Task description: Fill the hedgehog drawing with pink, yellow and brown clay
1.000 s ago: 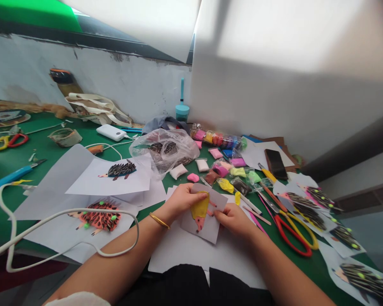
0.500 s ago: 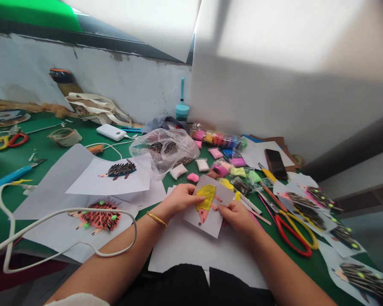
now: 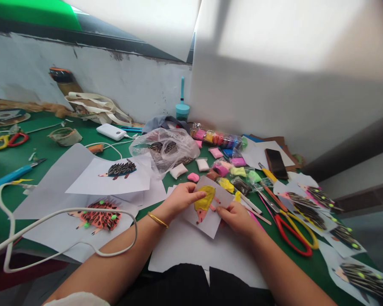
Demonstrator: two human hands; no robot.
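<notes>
A small white card (image 3: 210, 227) bears a hedgehog shape (image 3: 204, 198) with a yellow clay body and a pink face and feet. My left hand (image 3: 185, 197) grips the card's left side, thumb on the yellow clay. At the card's right edge my right hand (image 3: 236, 217) pinches it near the pink feet. Both hold the card tilted above a large white sheet (image 3: 191, 250) in front of my body. Clay packets (image 3: 225, 184) and a pink clay lump (image 3: 193, 177) lie just beyond the card.
Red-and-yellow scissors (image 3: 293, 233), a phone (image 3: 276, 163) and several seed hedgehog cards (image 3: 344, 233) are at right. A plastic bag of seeds (image 3: 166, 148) lies behind my hands. At left are two larger hedgehog pictures (image 3: 98, 214), a white cable (image 3: 67, 211) crossing my left forearm's view, and a blue cutter (image 3: 9, 178).
The card has shifted slightly left and turned a little. My left thumb now lies higher on the yellow clay, and my right hand has moved slightly left with the card.
</notes>
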